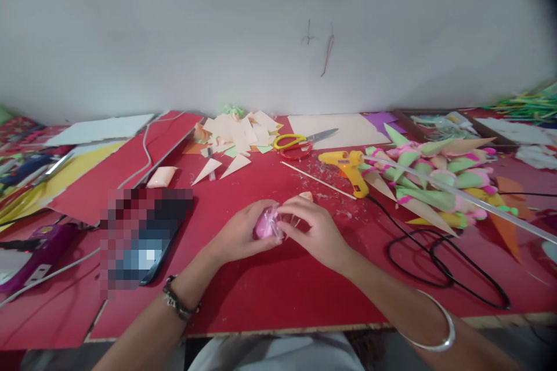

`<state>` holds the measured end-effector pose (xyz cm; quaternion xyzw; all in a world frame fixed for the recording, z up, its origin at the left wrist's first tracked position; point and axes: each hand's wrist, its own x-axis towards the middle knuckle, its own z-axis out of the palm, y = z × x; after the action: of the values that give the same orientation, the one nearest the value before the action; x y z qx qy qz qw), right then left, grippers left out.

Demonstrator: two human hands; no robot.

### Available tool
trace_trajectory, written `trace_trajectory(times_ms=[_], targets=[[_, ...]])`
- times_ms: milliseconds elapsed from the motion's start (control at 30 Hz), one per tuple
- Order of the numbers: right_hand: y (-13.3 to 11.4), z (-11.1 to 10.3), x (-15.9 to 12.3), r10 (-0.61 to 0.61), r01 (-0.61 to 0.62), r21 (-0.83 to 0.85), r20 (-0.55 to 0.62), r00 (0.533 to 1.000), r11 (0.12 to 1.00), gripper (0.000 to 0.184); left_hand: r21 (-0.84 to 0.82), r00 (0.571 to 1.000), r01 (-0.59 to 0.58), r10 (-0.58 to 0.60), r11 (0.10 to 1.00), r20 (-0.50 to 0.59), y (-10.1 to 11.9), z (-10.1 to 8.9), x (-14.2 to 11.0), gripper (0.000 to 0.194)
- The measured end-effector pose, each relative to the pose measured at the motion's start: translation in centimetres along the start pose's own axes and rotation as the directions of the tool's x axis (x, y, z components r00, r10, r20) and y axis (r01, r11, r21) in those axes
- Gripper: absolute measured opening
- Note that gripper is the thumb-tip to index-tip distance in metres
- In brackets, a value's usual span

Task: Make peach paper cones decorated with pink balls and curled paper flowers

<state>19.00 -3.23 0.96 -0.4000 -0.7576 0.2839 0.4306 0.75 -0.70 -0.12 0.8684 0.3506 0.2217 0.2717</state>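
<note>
My left hand [241,232] curls round a small clear plastic packet [265,225] with soft pink stuff inside, perhaps modelling clay. At the packet's right edge, the thumb and fingers of my right hand [315,226] pinch the crinkled plastic. Both hands are just above the red table [261,295]. Partly hidden behind my right hand lies a small peach piece [306,195]. A similar peach packet [162,177] rests farther left, above a dark, blurred-out phone [152,243].
A yellow glue gun [348,168] with a black cord [435,255] lies to the right, beside a pile of paper cones [435,174]. Scissors [304,142], a thin stick [317,178] and paper scraps [239,133] lie toward the wall. A purple power strip [47,255] is at left.
</note>
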Motion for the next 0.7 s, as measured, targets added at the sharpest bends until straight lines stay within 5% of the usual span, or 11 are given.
trace_trajectory(times_ms=[333, 700], targets=[[0.5, 1.1, -0.3, 0.151, -0.181, 0.168, 0.175, 0.973, 0.969, 0.018, 0.069, 0.996, -0.049, 0.044, 0.996, 0.076, 0.2, 0.4, 0.1, 0.054], [0.4, 0.8, -0.3, 0.189, -0.122, -0.224, 0.309, 0.932, 0.967, 0.011, 0.188, 0.992, 0.013, -0.037, 0.982, 0.124, 0.5, 1.5, 0.3, 0.068]])
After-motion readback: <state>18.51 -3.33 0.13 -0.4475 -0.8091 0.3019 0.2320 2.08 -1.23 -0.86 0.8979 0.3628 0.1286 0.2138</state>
